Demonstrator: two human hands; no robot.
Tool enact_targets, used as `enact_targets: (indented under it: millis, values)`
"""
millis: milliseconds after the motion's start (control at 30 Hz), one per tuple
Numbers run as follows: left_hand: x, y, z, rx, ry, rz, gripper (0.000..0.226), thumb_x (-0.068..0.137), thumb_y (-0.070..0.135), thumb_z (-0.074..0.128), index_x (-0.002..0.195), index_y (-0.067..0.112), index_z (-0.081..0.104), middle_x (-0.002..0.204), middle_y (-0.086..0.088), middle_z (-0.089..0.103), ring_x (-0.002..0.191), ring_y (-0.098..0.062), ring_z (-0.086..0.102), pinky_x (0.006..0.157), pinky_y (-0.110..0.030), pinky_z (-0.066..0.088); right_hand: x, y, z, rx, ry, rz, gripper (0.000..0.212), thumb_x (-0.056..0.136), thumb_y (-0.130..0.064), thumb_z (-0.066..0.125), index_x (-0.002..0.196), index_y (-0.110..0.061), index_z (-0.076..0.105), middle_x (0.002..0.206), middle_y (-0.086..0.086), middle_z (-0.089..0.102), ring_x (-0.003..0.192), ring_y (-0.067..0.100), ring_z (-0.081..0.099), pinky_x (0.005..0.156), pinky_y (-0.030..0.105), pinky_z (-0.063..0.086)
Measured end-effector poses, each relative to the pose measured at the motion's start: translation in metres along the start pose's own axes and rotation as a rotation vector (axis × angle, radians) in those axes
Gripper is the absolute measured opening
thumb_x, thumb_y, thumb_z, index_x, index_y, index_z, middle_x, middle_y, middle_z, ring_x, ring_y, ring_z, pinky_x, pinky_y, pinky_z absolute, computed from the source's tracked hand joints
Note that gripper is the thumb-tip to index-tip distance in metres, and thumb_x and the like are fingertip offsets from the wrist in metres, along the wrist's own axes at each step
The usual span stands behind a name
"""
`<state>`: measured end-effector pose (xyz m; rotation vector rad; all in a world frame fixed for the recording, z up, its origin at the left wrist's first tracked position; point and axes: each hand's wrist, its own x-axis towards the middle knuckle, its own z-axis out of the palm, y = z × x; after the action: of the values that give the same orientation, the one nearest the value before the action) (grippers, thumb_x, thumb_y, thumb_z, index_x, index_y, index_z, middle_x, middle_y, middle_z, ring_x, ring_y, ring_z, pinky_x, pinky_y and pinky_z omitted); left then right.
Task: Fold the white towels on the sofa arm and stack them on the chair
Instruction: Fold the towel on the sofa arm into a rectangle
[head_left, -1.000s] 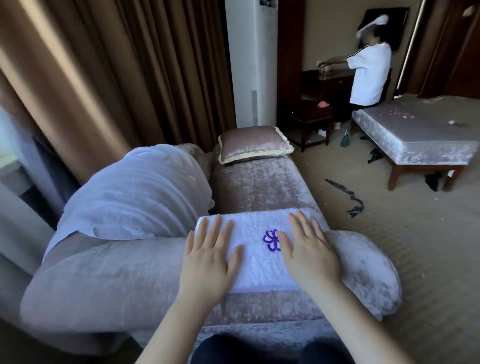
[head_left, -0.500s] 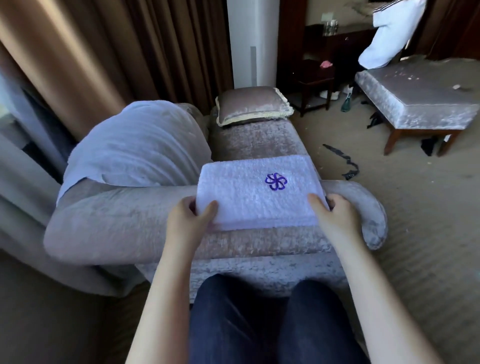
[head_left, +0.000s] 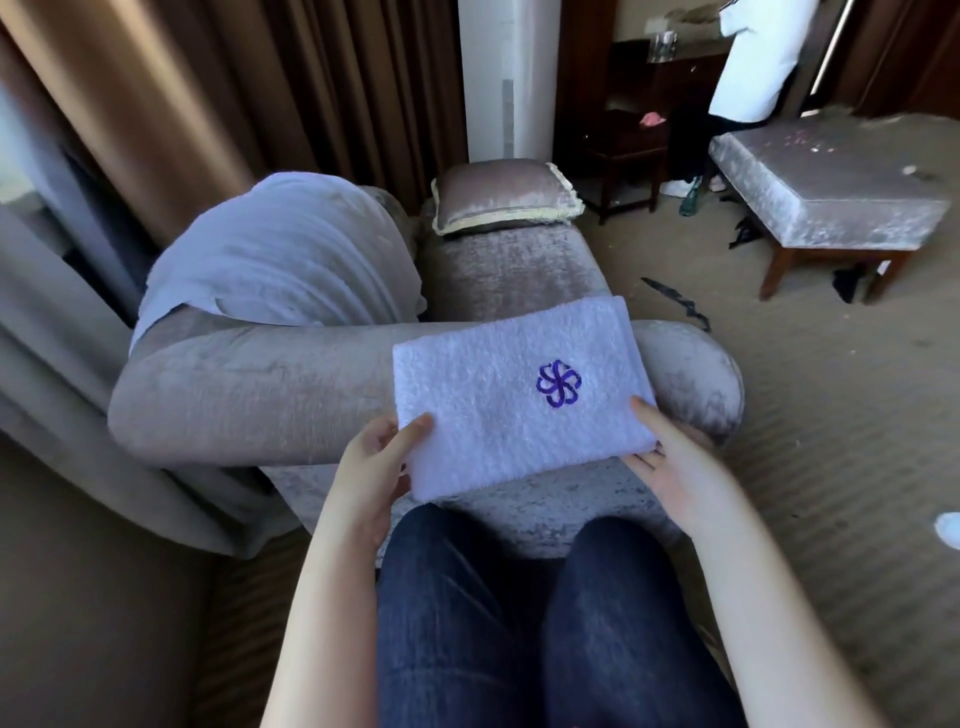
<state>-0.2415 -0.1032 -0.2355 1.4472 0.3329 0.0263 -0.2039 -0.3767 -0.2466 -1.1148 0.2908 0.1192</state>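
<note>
1. The sofa arm (head_left: 249, 395) is rounded. The folded white towel (head_left: 509, 400) sits over its end with the near edge overhanging, so an uneven lift could slide it off.
2. The left hand (head_left: 374, 467) and right hand (head_left: 670, 467) each pinch a near corner, thumbs on top. Gripping only the top layer would let the fold open.
3. The fingers beneath the towel are hidden, and I cannot tell which seat is the chair.

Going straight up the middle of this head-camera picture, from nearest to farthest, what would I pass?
First the knees in dark jeans → folded white towel with a purple emblem, gripped by the left hand and right hand → sofa seat → cushion → tall white column.
</note>
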Motion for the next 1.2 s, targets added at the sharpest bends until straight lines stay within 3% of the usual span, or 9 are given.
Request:
enact_targets:
  millis: [100, 200, 300, 433, 567, 667, 833, 1033, 1200]
  values:
    - [-0.012, -0.007, 0.003, -0.005, 0.031, 0.028, 0.02, 0.091, 0.028, 0.065, 0.092, 0.008, 0.064, 0.089, -0.003, 0.071, 0.077, -0.015, 0.068, 0.067, -0.031, 0.053, -0.012, 0.005, -0.004, -0.069, 0.025, -0.023, 0.017, 0.087, -0.021, 0.069, 0.104, -0.018, 0.068, 0.103, -0.001, 0.075, 0.097, 0.015, 0.07, 0.076, 0.028, 0.054]
    - [-0.023, -0.011, 0.003, -0.016, 0.043, 0.06, 0.019, 0.092, 0.027, 0.065, 0.084, 0.01, 0.061, 0.083, -0.002, 0.066, 0.075, -0.016, 0.063, 0.063, -0.029, 0.048, -0.025, 0.007, -0.006, -0.078, 0.044, -0.063, 0.017, 0.087, -0.018, 0.069, 0.104, -0.016, 0.068, 0.104, 0.001, 0.074, 0.1, 0.017, 0.069, 0.074, 0.027, 0.055]
    - [-0.033, -0.014, 0.004, -0.022, 0.006, 0.075, 0.02, 0.093, 0.027, 0.063, 0.094, 0.006, 0.063, 0.087, -0.004, 0.067, 0.076, -0.016, 0.063, 0.065, -0.029, 0.048, -0.038, 0.009, -0.01, -0.021, 0.065, -0.09, 0.015, 0.088, -0.014, 0.067, 0.103, -0.015, 0.067, 0.105, 0.004, 0.074, 0.098, 0.017, 0.07, 0.072, 0.025, 0.057]
    - [-0.046, -0.016, 0.014, -0.037, -0.065, 0.086, 0.02, 0.095, 0.024, 0.059, 0.105, 0.007, 0.065, 0.097, -0.003, 0.073, 0.084, -0.015, 0.069, 0.065, -0.026, 0.053, -0.055, 0.009, -0.022, 0.051, 0.08, -0.124, 0.016, 0.089, -0.013, 0.065, 0.104, -0.014, 0.067, 0.105, 0.003, 0.074, 0.098, 0.017, 0.07, 0.086, 0.032, 0.055]
    - [-0.053, -0.015, 0.031, -0.082, -0.141, 0.065, 0.029, 0.091, 0.029, 0.065, 0.111, 0.008, 0.065, 0.11, -0.009, 0.072, 0.098, -0.026, 0.068, 0.085, -0.042, 0.051, -0.075, 0.0, -0.04, 0.098, 0.092, -0.175, 0.02, 0.09, -0.014, 0.063, 0.11, -0.016, 0.066, 0.107, 0.001, 0.074, 0.097, 0.014, 0.07, 0.084, 0.028, 0.056]
    - [-0.056, -0.016, 0.049, -0.078, -0.2, 0.049, 0.041, 0.084, 0.035, 0.068, 0.11, 0.004, 0.063, 0.113, -0.014, 0.07, 0.098, -0.029, 0.066, 0.085, -0.045, 0.047, -0.089, -0.006, -0.057, 0.126, 0.118, -0.2, 0.024, 0.091, -0.016, 0.062, 0.114, -0.018, 0.064, 0.109, 0.0, 0.073, 0.1, 0.014, 0.069, 0.089, 0.031, 0.052]
    - [-0.061, -0.022, 0.083, -0.065, -0.318, 0.008, 0.019, 0.092, 0.028, 0.063, 0.099, 0.01, 0.065, 0.11, -0.011, 0.071, 0.096, -0.025, 0.067, 0.088, -0.043, 0.047, -0.116, -0.01, -0.091, 0.151, 0.218, -0.233, 0.033, 0.091, -0.019, 0.062, 0.124, -0.018, 0.061, 0.116, 0.0, 0.071, 0.105, 0.015, 0.068, 0.094, 0.035, 0.049]
    - [-0.07, -0.027, 0.126, -0.027, -0.475, -0.024, 0.022, 0.092, 0.027, 0.063, 0.105, 0.01, 0.066, 0.109, -0.008, 0.073, 0.104, -0.029, 0.067, 0.096, -0.049, 0.048, -0.157, -0.01, -0.126, 0.187, 0.352, -0.299, 0.035, 0.088, -0.023, 0.064, 0.123, -0.021, 0.062, 0.117, -0.001, 0.07, 0.108, 0.014, 0.067, 0.092, 0.033, 0.049]
    - [-0.081, -0.036, 0.166, 0.002, -0.637, -0.063, 0.023, 0.093, 0.026, 0.062, 0.109, 0.01, 0.065, 0.11, -0.006, 0.073, 0.107, -0.028, 0.067, 0.097, -0.05, 0.047, -0.199, -0.004, -0.155, 0.241, 0.562, -0.351, 0.029, 0.09, -0.02, 0.064, 0.119, -0.015, 0.063, 0.111, 0.001, 0.072, 0.102, 0.016, 0.069, 0.089, 0.033, 0.051]
